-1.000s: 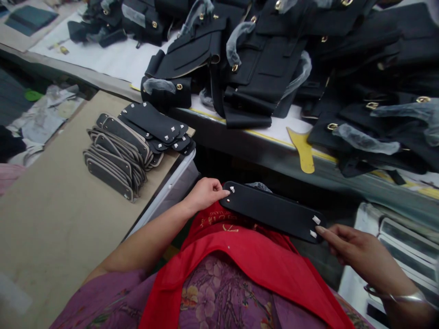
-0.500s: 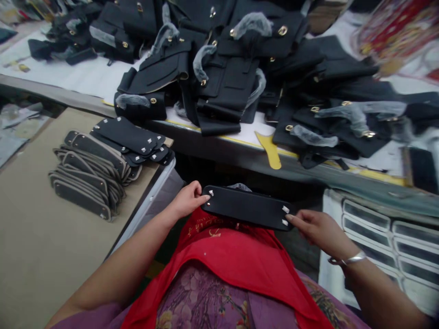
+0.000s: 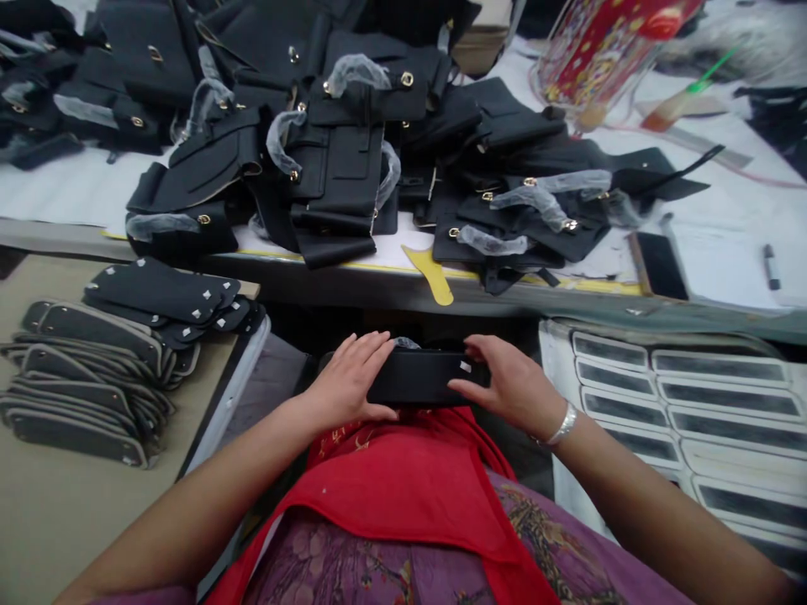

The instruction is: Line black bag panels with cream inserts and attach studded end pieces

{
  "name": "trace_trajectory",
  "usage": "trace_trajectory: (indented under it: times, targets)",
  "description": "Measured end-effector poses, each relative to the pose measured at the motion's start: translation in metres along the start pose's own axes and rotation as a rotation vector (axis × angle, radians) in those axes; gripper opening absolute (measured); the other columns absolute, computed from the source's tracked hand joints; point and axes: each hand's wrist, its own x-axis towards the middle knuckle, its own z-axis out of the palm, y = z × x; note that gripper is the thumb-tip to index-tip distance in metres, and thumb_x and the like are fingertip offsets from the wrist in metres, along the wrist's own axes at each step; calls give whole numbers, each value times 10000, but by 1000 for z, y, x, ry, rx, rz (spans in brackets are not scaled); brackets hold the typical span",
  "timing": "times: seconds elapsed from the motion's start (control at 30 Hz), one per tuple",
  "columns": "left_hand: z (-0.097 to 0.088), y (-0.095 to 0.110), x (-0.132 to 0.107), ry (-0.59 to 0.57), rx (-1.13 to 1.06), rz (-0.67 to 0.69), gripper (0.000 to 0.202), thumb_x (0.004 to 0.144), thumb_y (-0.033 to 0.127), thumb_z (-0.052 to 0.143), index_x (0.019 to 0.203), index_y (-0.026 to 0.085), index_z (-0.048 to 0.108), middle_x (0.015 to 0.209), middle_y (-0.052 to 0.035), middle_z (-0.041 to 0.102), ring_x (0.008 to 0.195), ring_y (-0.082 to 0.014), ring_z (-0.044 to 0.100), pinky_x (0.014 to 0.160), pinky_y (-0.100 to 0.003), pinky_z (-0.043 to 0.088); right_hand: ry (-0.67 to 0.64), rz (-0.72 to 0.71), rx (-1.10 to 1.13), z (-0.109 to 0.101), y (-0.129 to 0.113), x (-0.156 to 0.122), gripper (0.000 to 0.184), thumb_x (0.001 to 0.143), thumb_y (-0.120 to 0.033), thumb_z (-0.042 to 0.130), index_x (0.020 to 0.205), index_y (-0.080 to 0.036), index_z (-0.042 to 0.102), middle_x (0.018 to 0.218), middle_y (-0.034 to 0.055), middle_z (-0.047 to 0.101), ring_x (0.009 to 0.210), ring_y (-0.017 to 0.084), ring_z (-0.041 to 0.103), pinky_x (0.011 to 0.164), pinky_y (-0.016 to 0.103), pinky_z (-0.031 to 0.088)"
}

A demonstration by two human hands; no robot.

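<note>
A flat black oblong panel (image 3: 419, 378) with small silver studs lies across my lap above a red apron (image 3: 409, 479). My left hand (image 3: 350, 382) grips its left end, thumb under and fingers curled over the top. My right hand (image 3: 508, 382) grips its right end, thumb beside a silver stud, a silver bangle on the wrist. Both hands sit close together, so the panel looks bent or foreshortened between them.
A stack of similar black panels (image 3: 94, 361) lies on a tan board (image 3: 56, 512) at the left. Black bag parts with gold hardware (image 3: 340, 151) cover the white table behind. A yellow tool (image 3: 432, 273), a phone (image 3: 659, 265) and a white slatted crate (image 3: 687, 403) are nearby.
Both hands have moved inward along the panel and now clasp it much closer together. The view has swung right and tilted, showing more of the table's right side.
</note>
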Motion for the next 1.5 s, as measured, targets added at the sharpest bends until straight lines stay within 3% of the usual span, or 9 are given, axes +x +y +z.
trace_trajectory:
  times: [0.1,0.17,0.33,0.6,0.9,1.0,1.13,1.37,1.5]
  targets:
    - [7,-6,9,-94,32,34,1029,579,611,701,1374,104,288,1388,-200,398,1277,-326,369,1069,-472,263,-68,-315,-16,14,-9,15,816,665,-580,657,1288,-111,417,1277,183,494,1166,298,465,960,427,379]
    - [7,-9,10,-120,55,26,983,588,597,700,1348,98,328,1332,-202,458,1212,-321,438,1017,-446,328,-131,-386,-34,24,-12,24,926,611,-617,678,1320,-98,388,1305,203,467,1185,323,444,982,461,346]
    - [7,-9,5,-94,106,-4,857,639,615,641,1280,100,401,1243,-190,523,1111,-320,500,927,-424,373,-182,-373,-89,38,-9,24,891,631,-622,655,1303,-91,409,1262,206,500,1107,326,490,927,471,355]
    - [12,-9,2,-88,78,14,820,682,633,582,1276,96,406,1236,-182,523,1092,-317,497,927,-425,352,-183,-386,-119,37,-9,17,845,700,-629,589,1302,-64,409,1285,204,489,1114,329,478,900,440,366]
    - [11,-12,7,-79,39,-118,798,602,658,624,1181,129,475,1105,-156,575,1012,-318,521,890,-429,348,-182,-395,-102,39,-5,26,870,707,-691,518,1282,-45,428,1260,221,502,1085,336,486,879,443,358]
    - [12,-15,9,-97,40,-127,790,602,685,601,1157,134,489,1081,-153,580,985,-315,527,866,-425,355,-181,-375,-102,41,-7,29,922,698,-755,451,1278,-39,438,1219,228,528,1031,335,505,837,435,368]
    - [13,-17,9,-115,52,-117,818,600,728,564,1140,117,500,1079,-166,580,963,-318,529,846,-430,364,-210,-316,-146,41,-9,31,861,708,-716,488,1255,-51,465,1164,219,558,970,323,516,786,412,371]
    - [17,-18,5,-96,53,-88,773,671,677,541,1187,105,486,1133,-185,572,1009,-323,526,881,-441,359,-245,-293,-143,44,-12,29,820,724,-707,479,1232,-62,487,1163,223,557,965,328,512,783,423,377]
    - [18,-8,13,-71,54,10,871,706,691,505,1314,80,381,1247,-201,518,1138,-334,471,1026,-505,239,-246,-317,2,36,-6,30,864,697,-698,529,1281,-68,437,1248,226,511,1092,349,483,901,487,360]
